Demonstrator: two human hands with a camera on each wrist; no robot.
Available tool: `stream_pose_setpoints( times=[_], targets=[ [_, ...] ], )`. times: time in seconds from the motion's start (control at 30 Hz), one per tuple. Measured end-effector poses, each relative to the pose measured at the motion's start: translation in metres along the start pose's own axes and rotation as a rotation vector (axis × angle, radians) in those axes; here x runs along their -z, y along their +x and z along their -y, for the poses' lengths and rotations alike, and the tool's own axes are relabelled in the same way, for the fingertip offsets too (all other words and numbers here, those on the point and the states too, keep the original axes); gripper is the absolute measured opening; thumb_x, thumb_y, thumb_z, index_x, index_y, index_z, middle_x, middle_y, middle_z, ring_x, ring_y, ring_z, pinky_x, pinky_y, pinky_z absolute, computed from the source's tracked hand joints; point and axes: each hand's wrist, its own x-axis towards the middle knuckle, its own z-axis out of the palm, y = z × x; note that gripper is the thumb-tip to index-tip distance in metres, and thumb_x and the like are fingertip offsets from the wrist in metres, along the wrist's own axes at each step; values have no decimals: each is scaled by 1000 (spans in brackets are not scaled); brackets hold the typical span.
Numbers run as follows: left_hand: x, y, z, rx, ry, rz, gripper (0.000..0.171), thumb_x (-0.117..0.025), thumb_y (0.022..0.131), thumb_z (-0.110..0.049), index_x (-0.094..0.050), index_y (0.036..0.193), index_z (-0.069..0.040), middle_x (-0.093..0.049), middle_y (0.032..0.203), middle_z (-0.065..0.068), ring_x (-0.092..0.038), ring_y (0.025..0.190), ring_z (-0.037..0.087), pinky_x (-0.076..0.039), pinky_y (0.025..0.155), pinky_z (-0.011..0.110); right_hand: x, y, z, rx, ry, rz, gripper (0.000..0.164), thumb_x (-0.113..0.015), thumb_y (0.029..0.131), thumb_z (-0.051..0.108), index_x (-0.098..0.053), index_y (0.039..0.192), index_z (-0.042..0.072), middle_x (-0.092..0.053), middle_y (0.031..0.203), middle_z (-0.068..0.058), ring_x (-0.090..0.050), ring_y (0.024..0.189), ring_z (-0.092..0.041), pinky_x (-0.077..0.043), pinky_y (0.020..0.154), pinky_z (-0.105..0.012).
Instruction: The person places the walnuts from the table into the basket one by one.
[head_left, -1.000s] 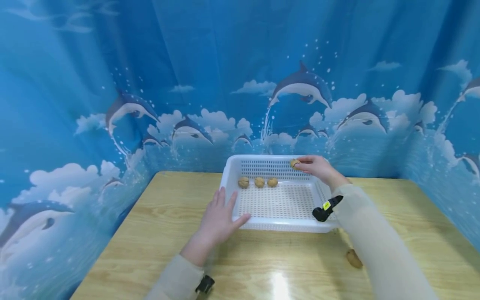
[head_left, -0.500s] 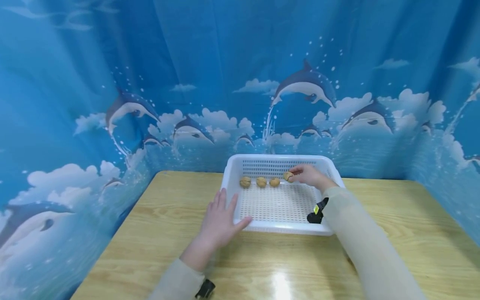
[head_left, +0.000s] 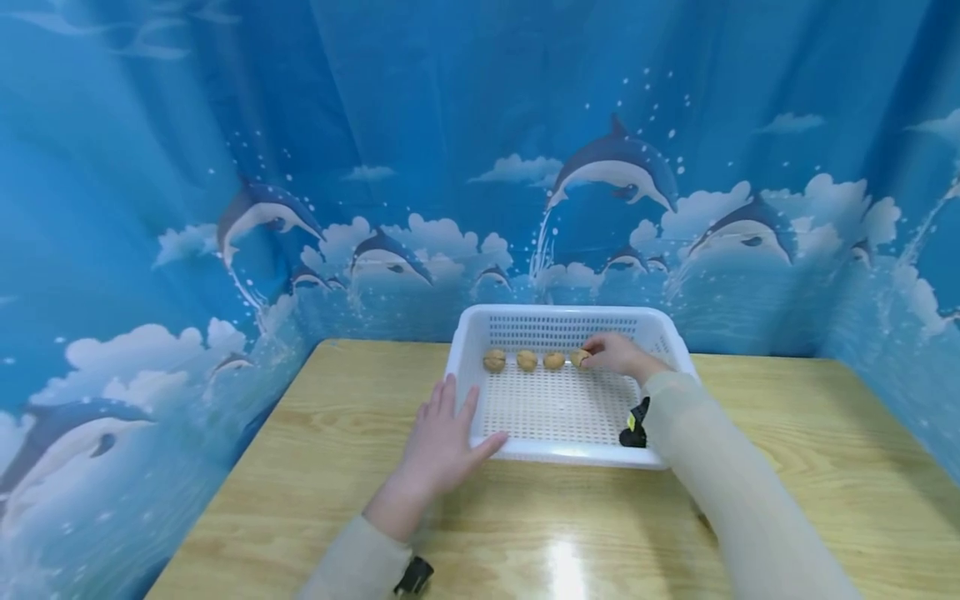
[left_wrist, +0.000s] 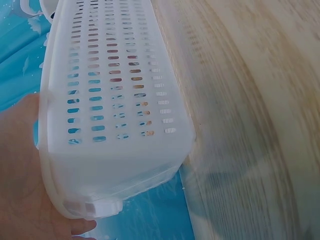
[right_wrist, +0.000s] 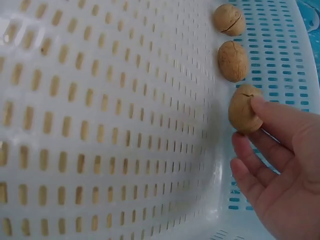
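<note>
In the head view, a white slotted plastic basket [head_left: 577,454] stands at the back of the wooden table. My right hand [head_left: 618,353] reaches inside it, pinching a walnut [right_wrist: 244,109] between thumb and fingers low by the far wall. Three more walnuts form a row to its left: a near one [head_left: 554,361], a middle one [head_left: 527,361] and one at the left end [head_left: 494,360]. My left hand [head_left: 442,437] lies with spread, straight fingers against the basket's left rim; the left wrist view shows it along the outer edge [left_wrist: 45,150].
The wooden table [head_left: 337,467] extends on both sides and in front of the basket. A brown thing [head_left: 701,515] on the table is mostly hidden by the right sleeve [head_left: 738,483]. A blue dolphin-print curtain [head_left: 450,167] hangs directly behind.
My right hand has lowered the walnut from above the basket's far wall and moved it left to the end of the row. My left hand stays at the rim.
</note>
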Motion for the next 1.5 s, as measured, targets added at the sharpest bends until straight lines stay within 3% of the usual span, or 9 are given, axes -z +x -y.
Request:
stream_pose_setpoints(
  times=[0.13,0.3,0.7,1.13,1.33,1.5],
  targets=[
    [-1,3,-3,-8,-9,14,86,-39,85,-70,-27,148,-12,-5,153,21,-4,139,38,-15,109,55,8,-3,-2,-14,9,-25,41,-55,94,16,-49,129,-3,-51,128,-23,-45,119,-38,-39,97,-52],
    [-1,6,-3,10,-22,25,84,-41,86,-68,-26,148,-13,-4,154,20,-3,139,38,-13,109,55,27,-13,7,39,54,-22,44,-50,97,19,-45,134,-3,-46,133,-25,-42,123,-39,-37,99,-52],
    [-1,6,0,34,-29,27,84,-43,86,-67,-27,148,-13,-4,154,20,-3,140,37,-13,110,55,69,-57,18,109,76,21,55,-51,97,29,-37,139,-2,-41,138,-25,-40,124,-39,-37,100,-52],
    [1,6,-1,35,-30,35,84,-43,86,-67,-26,148,-13,-3,154,20,-2,140,37,-11,110,54,84,-112,-15,115,80,15,68,-54,93,43,-36,140,-2,-43,136,-26,-39,125,-42,-40,95,-55],
    [2,5,-1,29,-10,44,88,-35,85,-72,-25,148,-13,-3,153,21,-2,140,37,-11,110,53,81,-140,-37,146,126,-57,60,-50,96,36,-36,139,-5,-45,134,-27,-41,122,-44,-39,94,-58],
    [2,5,-3,26,-9,42,85,-39,86,-69,-26,148,-12,-4,153,22,-3,139,38,-11,110,54,74,-162,-55,165,126,-114,57,-48,98,34,-37,138,-5,-47,132,-27,-45,118,-43,-39,92,-60]
  ],
)
